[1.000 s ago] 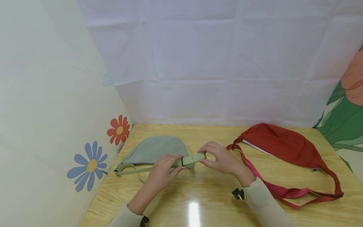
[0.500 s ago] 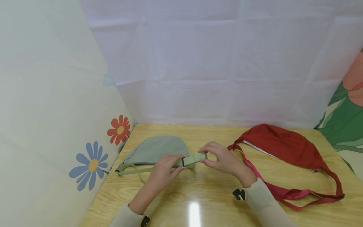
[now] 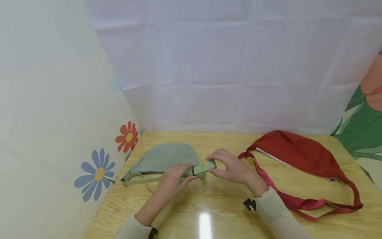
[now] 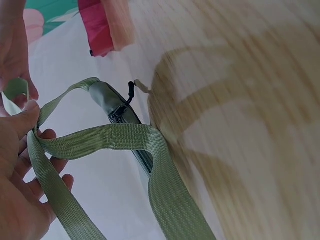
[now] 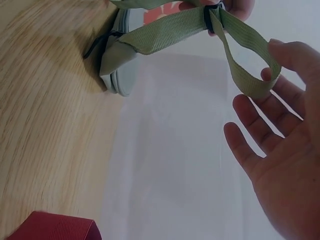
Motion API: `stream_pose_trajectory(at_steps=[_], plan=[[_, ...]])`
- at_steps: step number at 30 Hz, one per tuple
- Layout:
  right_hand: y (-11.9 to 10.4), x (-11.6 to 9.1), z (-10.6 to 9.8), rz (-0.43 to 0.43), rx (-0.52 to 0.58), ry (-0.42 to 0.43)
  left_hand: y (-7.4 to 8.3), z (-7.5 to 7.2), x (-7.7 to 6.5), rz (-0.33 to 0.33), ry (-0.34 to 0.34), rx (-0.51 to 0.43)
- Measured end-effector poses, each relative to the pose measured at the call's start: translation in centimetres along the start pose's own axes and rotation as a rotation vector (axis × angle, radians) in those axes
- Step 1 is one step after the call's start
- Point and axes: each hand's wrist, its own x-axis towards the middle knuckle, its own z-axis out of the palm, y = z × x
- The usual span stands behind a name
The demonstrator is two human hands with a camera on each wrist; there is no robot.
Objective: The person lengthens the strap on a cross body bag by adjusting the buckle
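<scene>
A grey-green waist bag (image 3: 167, 156) lies on the table at left centre in the head view, its zip side showing. My left hand (image 3: 171, 181) pinches its green webbing strap (image 4: 170, 190) at a dark slider buckle (image 5: 212, 17). Past the slider the strap doubles into a loop (image 5: 257, 90), and its far end is pinched by my right hand (image 3: 234, 166) between thumb and index finger. The other right fingers spread loosely in the right wrist view. Both hands hold the strap above the table, in front of the bag. Left fingertips partly hide the slider.
A red waist bag (image 3: 293, 154) lies at the right of the wooden table (image 3: 226, 205), its red strap (image 3: 310, 203) looped toward the front. Behind hangs a creased white cloth (image 3: 203, 66). A flower-printed panel (image 3: 59, 99) stands along the left edge.
My right hand has shifted slightly left toward the left hand. The strap loop between them, straighter before, now bends and bulges. The left hand and both bags stay put.
</scene>
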Motion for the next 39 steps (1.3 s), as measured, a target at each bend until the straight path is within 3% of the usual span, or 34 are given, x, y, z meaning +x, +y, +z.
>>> stream_pose_trajectory(at_steps=[11,24,39], plan=[[-0.8,1.0,1.0,0.0,-0.053,-0.083,0.1,0.2,0.1,-0.003,-0.024,0.012],[-0.6,1.0,1.8,-0.037,-0.134,-0.072,0.1,0.2,0.1,-0.011,-0.024,0.021],[-0.4,-0.3,0.9,0.074,-0.056,-0.08,-0.5,-0.4,0.4,0.1,0.029,0.045]])
